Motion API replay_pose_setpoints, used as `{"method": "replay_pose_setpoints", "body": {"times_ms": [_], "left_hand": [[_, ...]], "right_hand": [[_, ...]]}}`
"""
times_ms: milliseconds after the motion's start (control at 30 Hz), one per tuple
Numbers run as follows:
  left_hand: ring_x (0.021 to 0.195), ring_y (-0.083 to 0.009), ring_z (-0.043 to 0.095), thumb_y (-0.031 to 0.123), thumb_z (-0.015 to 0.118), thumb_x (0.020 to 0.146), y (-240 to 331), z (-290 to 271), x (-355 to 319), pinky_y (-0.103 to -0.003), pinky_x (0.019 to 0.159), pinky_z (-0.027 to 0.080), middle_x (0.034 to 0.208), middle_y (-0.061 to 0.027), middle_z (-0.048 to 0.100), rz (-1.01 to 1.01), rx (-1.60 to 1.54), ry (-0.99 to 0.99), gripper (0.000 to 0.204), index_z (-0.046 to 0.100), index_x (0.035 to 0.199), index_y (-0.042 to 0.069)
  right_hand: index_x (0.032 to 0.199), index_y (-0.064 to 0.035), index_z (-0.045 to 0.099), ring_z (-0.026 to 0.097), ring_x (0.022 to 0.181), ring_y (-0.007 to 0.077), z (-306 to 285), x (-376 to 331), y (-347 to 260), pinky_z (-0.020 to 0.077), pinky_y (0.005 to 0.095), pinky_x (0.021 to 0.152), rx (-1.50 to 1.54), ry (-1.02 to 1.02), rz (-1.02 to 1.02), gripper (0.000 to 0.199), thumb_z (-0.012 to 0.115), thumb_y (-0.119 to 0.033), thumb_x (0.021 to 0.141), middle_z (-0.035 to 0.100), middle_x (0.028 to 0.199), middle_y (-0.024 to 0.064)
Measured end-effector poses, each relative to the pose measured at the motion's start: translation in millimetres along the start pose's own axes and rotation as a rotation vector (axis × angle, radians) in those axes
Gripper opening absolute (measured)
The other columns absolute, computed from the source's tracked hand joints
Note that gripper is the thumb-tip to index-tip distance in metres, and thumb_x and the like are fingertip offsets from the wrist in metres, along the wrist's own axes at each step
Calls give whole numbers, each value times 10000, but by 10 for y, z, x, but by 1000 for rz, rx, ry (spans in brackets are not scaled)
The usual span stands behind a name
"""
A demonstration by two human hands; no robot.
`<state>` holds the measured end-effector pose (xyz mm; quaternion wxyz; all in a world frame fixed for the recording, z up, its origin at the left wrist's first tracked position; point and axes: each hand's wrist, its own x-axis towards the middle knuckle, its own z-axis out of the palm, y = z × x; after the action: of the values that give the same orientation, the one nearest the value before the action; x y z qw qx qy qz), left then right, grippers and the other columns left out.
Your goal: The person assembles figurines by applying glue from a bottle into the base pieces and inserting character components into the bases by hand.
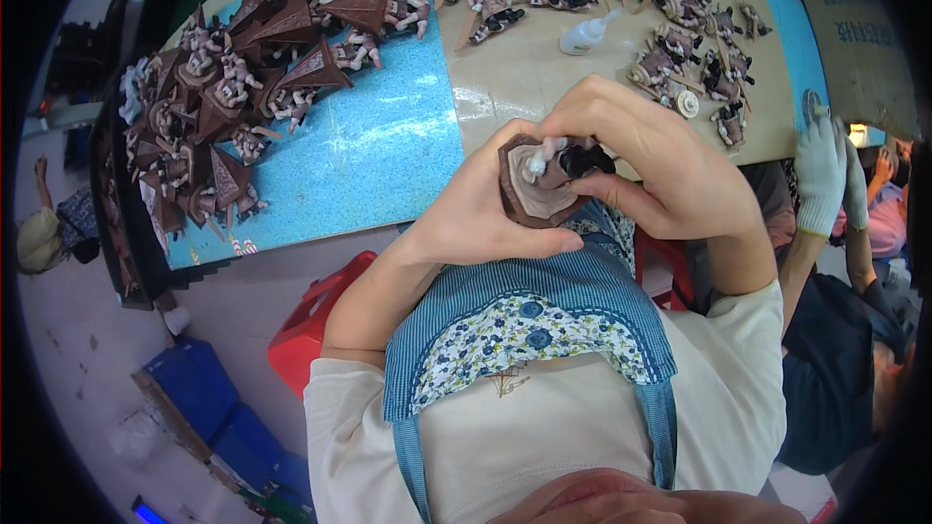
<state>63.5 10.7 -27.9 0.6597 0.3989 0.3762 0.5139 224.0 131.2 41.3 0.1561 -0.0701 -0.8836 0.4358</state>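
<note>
In front of my chest, above the table's near edge, my left hand [461, 209] wraps round a brown angular base [509, 196] with a beige inner face. My right hand [650, 150] grips a small painted figurine [558, 167] with black legs, which lies against that beige face. The fingers partly cover both pieces, so I cannot tell whether they are joined. A heap of brown pointed pieces with figures on them [228, 87] lies to the left. Many loose beige and black figurines [680, 49] are spread out at the back right.
A small white squeeze bottle [582, 36] lies beyond my hands on the table [379, 155], which has blue and tan surfaces. To the right, a co-worker's gloved hand [821, 170] rests at the table edge. A red stool [311, 325] and blue bins [199, 383] stand below.
</note>
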Motion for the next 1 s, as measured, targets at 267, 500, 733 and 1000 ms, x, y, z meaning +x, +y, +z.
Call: {"method": "replay_pose_setpoints", "body": {"times_ms": [267, 500, 733, 1000], "left_hand": [[1056, -159, 536, 115, 826, 645, -94, -164, -44, -288, 909, 444, 1166, -63, 530, -177, -324, -283, 838, 364, 1335, 0], [1081, -216, 579, 198, 809, 725, 442, -424, -442, -326, 934, 452, 1176, -160, 574, -90, 513, 64, 852, 319, 1388, -17], [1106, -317, 518, 100, 796, 632, 1013, -848, -831, -432, 959, 376, 1114, -150, 572, -226, 1846, 482, 668, 519, 1229, -9], [1102, -340, 483, 36, 750, 655, 1406, -863, -539, -433, 933, 369, 1166, -143, 524, 10, 1867, 475, 573, 551, 1192, 51]], "right_hand": [[946, -40, 678, 595, 1049, 319, 8, 41, 82, 442, 478, 912, 46, -63, -213, 248, 609, 5, 712, 622, 1039, 112], [1090, -22, 623, 560, 1076, 301, 124, -189, 357, 412, 395, 974, -25, 336, -215, 422, 602, 75, 679, 573, 1181, 148], [1321, -10, 423, 503, 1161, 259, 411, -51, 764, 418, 359, 958, -132, 835, 277, 665, 717, -20, 724, 488, 1301, 147], [1047, 10, 569, 616, 888, 320, 524, 83, 998, 481, 361, 805, -152, 809, 390, 244, 630, 2, 811, 613, 994, 173]]}}
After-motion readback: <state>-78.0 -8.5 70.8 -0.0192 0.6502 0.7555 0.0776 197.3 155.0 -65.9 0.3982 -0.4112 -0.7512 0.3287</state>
